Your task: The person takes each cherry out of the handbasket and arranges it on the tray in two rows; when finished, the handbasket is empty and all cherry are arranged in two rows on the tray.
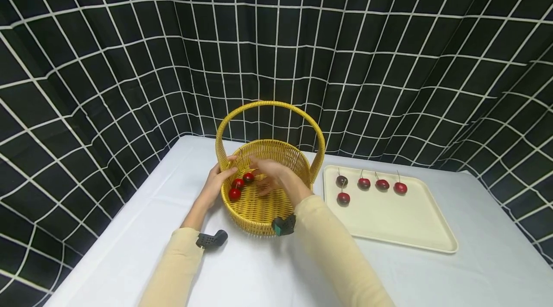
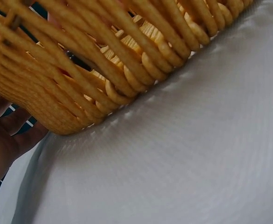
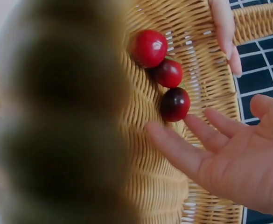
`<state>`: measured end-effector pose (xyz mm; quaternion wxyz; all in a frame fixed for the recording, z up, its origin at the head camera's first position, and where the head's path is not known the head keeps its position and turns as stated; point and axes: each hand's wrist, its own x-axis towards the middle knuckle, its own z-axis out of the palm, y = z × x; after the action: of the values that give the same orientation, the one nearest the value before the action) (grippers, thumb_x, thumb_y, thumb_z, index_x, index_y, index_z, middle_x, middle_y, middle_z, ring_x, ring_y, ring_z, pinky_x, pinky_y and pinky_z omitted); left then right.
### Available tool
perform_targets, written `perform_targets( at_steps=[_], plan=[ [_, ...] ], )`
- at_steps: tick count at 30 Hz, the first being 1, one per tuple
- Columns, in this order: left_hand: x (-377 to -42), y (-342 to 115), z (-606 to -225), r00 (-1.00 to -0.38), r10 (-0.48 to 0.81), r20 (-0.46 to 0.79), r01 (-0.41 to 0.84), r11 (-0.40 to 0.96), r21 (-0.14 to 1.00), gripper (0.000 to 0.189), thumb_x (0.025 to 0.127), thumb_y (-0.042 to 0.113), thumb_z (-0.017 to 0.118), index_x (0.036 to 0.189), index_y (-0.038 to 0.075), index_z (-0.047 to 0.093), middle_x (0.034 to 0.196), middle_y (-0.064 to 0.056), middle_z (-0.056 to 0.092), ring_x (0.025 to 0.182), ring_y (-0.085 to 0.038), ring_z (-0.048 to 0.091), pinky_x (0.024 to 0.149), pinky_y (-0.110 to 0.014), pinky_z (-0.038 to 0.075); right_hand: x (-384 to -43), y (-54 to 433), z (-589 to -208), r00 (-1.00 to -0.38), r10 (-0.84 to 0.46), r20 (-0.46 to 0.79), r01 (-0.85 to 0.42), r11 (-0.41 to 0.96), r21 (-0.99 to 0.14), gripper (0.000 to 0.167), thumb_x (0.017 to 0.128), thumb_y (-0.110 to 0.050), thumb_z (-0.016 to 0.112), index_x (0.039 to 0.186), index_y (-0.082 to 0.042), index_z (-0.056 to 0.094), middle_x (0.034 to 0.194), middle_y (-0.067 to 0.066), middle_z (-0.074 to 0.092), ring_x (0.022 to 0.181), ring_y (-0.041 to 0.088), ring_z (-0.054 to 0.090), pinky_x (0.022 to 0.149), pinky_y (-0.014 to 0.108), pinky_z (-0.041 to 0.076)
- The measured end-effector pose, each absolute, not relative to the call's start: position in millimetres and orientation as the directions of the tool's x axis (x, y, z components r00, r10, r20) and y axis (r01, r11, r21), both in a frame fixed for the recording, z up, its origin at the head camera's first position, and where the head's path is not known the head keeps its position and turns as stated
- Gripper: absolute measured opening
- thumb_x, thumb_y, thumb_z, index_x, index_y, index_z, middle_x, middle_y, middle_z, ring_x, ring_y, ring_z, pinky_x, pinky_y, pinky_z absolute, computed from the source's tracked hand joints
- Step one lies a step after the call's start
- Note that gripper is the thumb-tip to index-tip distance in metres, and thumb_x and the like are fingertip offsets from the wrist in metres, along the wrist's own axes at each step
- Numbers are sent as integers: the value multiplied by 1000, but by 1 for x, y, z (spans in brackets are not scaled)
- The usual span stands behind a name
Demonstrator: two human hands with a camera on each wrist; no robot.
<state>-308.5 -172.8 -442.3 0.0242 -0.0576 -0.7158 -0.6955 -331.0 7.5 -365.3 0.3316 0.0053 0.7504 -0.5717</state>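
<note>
A yellow wicker basket (image 1: 255, 224) with a tall arched handle stands on the white-covered table. Three red cherries (image 1: 234, 194) lie inside it, along its left side; the right wrist view shows the darkest cherry (image 3: 175, 104) closest to my right fingertips. My left hand (image 1: 212, 182) holds the basket's left rim by the foot of the handle, with fingers on both sides of the wall. Inside the basket, my right hand (image 1: 276, 175) hovers over the bottom with its fingers spread and holds nothing. The left wrist view shows the basket's woven outside wall (image 2: 80, 70) beside the left hand.
To the right of the basket lies a cream tray (image 1: 397, 220). Several dark red cherries (image 1: 364, 183) with stems sit toward its back and left. A black cloth (image 1: 276, 48) with a white grid hangs behind and at both sides of the table.
</note>
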Motion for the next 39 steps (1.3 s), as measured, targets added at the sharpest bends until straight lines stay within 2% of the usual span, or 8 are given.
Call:
perform_targets(
  at_steps=[6,15,22,26,35,39],
  plan=[
    [-308,-173,-443,-992,50,114,115,17,993,45,97,19,51,140,10,43,143,-15,40,129,-30,40,107,-46,29,-328,5,-364,-779,-382,-497,326,431,-842,56,102,-44,34,142,-5,42,142,19,40,125,46,39,85,54,49],
    [-306,-173,-440,-994,64,87,87,1,996,45,98,16,50,141,8,42,145,-16,38,131,-31,36,110,-47,24,-327,5,-370,-750,-420,-510,326,436,-839,56,103,-44,33,142,-5,43,135,19,49,122,42,44,84,51,51],
    [-292,-169,-419,-994,79,77,77,-3,997,46,98,9,47,142,-1,38,147,-21,35,133,-34,34,109,-46,24,-326,7,-373,-758,-415,-502,332,417,-846,52,104,-40,33,139,-3,45,121,20,56,118,40,49,86,51,49],
    [-289,-168,-414,-994,74,77,77,3,997,46,98,9,48,142,-1,38,147,-20,35,133,-33,34,110,-44,25,-325,8,-376,-760,-413,-502,334,416,-846,50,104,-37,35,138,-2,45,112,19,60,114,38,52,86,50,50],
    [-290,-168,-414,-994,75,85,85,-5,996,45,98,9,48,141,0,39,148,-19,34,135,-32,30,111,-45,21,-325,9,-380,-773,-363,-521,366,415,-833,50,102,-32,43,139,2,40,118,23,58,113,38,54,81,44,53],
    [-294,-169,-421,-994,72,85,84,-17,996,45,98,9,48,141,1,39,148,-18,35,136,-31,29,112,-44,19,-325,9,-383,-775,-359,-521,358,431,-828,40,101,-24,47,133,2,47,116,21,58,108,35,57,80,41,54]
  ],
)
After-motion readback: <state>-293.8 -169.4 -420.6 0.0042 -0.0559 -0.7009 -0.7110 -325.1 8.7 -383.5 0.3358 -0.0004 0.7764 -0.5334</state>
